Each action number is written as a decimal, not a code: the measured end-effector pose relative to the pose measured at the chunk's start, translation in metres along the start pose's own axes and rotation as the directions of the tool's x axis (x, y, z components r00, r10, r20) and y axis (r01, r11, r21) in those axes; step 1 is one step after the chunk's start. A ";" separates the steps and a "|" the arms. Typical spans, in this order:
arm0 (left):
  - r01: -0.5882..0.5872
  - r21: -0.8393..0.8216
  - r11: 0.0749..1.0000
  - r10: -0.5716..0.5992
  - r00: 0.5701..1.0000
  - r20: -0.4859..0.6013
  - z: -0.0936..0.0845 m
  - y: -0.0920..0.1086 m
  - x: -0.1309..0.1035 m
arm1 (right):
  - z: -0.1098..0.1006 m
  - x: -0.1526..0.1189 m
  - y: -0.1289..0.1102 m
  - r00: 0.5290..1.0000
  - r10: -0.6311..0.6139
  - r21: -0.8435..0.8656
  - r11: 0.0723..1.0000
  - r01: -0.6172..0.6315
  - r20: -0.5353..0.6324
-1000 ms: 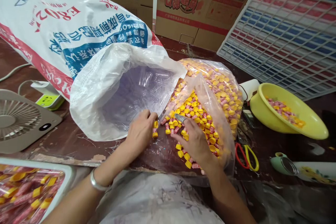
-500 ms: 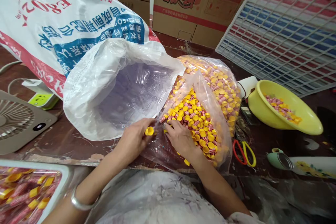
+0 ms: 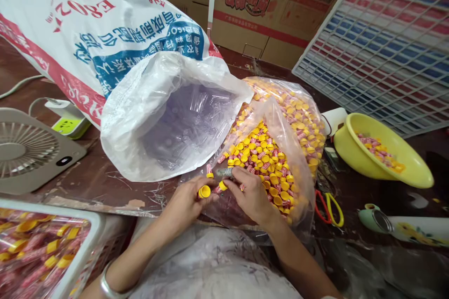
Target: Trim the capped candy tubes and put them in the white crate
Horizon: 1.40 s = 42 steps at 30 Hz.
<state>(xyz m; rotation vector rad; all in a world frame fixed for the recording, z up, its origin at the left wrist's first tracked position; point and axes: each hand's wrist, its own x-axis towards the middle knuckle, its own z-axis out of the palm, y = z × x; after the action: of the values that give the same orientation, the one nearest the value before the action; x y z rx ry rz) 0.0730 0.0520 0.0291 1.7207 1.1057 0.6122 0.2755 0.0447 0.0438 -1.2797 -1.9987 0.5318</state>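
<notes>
My left hand (image 3: 187,201) is closed on a yellow cap (image 3: 204,191), its open side facing up. My right hand (image 3: 250,194) pinches a small pink wrapped piece with a yellow end (image 3: 222,186), held close to the left fingertips. Another yellow-ended pink piece (image 3: 209,171) lies just beyond the left fingers. Right of the hands, an open clear plastic bag (image 3: 305,196) is full of yellow caps and pink wrapped pieces (image 3: 263,154). A large white sack (image 3: 122,149) lies with its mouth open toward my hands, clear plastic items (image 3: 189,117) inside.
Left are a fan (image 3: 35,154), a power strip (image 3: 70,125) and a white crate (image 3: 94,226) of filled tubes. Right are a yellow bowl (image 3: 417,163), scissors (image 3: 333,209), a green-mouthed container (image 3: 375,219) and a white rack (image 3: 382,46). Cardboard boxes (image 3: 259,32) stand behind.
The view has shifted, moving the scene slightly right. My right hand has drawn back from the pile's edge, and a pink piece with a yellow end now shows between the hands.
</notes>
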 end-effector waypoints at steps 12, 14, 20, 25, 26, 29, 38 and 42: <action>0.243 -0.724 0.645 -0.151 0.970 0.191 0.024 0.024 0.022 | 0.015 -0.019 -0.007 0.988 -0.106 -0.177 0.981 0.084 -0.116; 0.255 -0.697 0.670 -0.090 0.960 0.266 0.025 0.029 0.032 | 0.006 -0.017 -0.002 0.989 -0.098 -0.162 0.984 0.080 -0.106; 0.021 0.250 0.968 0.011 0.992 -0.130 0.012 0.036 0.089 | -0.033 -0.003 0.030 0.982 0.077 -0.326 0.936 -0.131 -0.172; 0.078 0.475 0.877 0.013 0.983 -0.186 0.015 0.042 0.128 | -0.026 0.011 0.047 0.995 0.075 -0.537 0.838 -0.101 -0.070; 0.088 0.502 0.860 0.004 0.984 -0.180 0.017 0.042 0.131 | -0.021 0.013 0.049 0.997 0.068 -0.566 0.821 -0.078 -0.040; 0.109 0.551 0.827 -0.023 0.987 -0.161 0.020 0.037 0.130 | -0.010 0.017 0.055 0.995 0.099 -0.625 0.775 -0.093 -0.025; -0.004 0.174 0.985 0.002 1.000 0.011 -0.007 0.016 0.062 | -0.010 0.002 0.074 0.993 0.115 -0.593 0.800 -0.090 0.004; 0.103 -0.280 0.954 -0.073 0.991 0.114 -0.012 0.011 0.030 | -0.013 0.001 0.069 0.989 0.143 -0.607 0.790 -0.088 0.042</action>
<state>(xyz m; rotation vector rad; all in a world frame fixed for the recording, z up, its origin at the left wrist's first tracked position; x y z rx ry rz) 0.0816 0.0830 0.0414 1.4303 0.9649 0.5899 0.3275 0.0753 0.0076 -1.7919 -2.2666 -0.0265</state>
